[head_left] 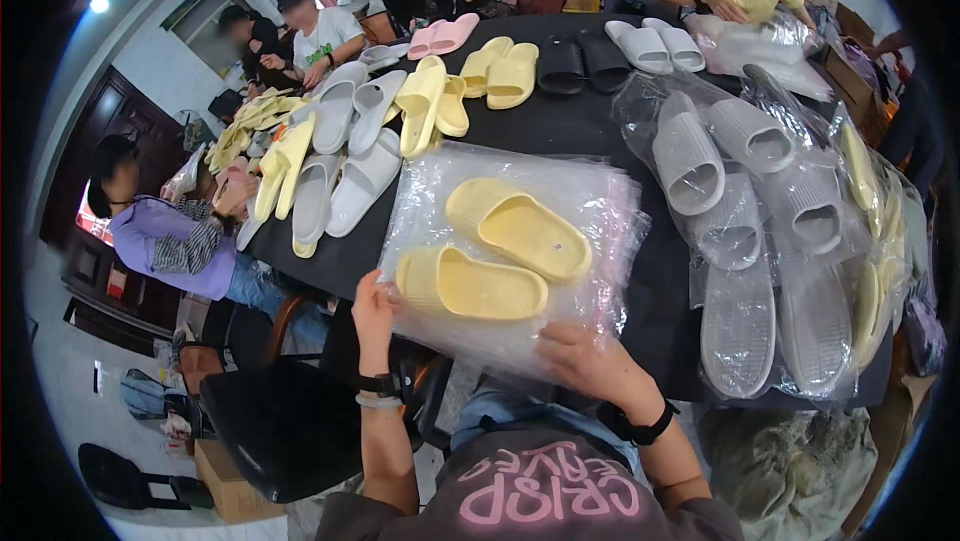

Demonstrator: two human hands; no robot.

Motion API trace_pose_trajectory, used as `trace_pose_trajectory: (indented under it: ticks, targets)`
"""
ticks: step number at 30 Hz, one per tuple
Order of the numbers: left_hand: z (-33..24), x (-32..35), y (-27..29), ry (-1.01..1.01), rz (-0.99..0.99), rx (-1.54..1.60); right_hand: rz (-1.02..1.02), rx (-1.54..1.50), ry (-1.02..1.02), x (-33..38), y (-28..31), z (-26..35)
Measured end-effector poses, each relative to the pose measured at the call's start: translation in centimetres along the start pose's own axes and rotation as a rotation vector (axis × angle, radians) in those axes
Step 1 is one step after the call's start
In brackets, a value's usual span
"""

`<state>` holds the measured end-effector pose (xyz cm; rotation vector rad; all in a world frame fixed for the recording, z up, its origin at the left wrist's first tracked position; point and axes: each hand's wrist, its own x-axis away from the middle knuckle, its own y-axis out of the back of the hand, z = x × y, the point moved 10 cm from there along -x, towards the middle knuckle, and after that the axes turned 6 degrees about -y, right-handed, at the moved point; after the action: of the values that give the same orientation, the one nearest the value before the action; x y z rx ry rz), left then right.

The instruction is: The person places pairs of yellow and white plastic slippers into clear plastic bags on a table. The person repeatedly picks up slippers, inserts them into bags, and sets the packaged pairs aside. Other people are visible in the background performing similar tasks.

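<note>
A pair of pale yellow slippers (490,286) lies side by side on a stack of clear plastic bags (430,196) in front of me. Whether the slippers are inside the top bag or on it, I cannot tell. At the stack's near left corner, my left hand (374,313) is closed on a plastic bag's edge, close to one slipper's ribbed toe. My right hand (585,356) pinches the plastic along the near edge, below that slipper's heel. Some of its fingertips are hidden by the film and the hand itself.
Bagged grey slippers (688,156) cover the table's right side, with bagged yellow ones beyond. Loose grey slippers (365,181) and yellow slippers (420,106) stand to the left. Several people sit around the black table (590,126). A black chair (270,421) is at my left.
</note>
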<state>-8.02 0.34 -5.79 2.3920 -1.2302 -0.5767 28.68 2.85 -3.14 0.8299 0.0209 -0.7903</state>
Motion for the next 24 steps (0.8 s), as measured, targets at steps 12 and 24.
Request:
trace_pose_trajectory:
  ticks: [12, 24]
  targets:
    - [-3.5, -2.6, -4.6, -0.346, 0.213, -0.199, -0.074, 0.243, 0.023, -7.1, 4.2, 0.8]
    - [-3.2, -2.3, -7.0, -0.452, 0.156, -0.134, 0.284, 0.096, -0.121, -15.2, -2.0, -0.7]
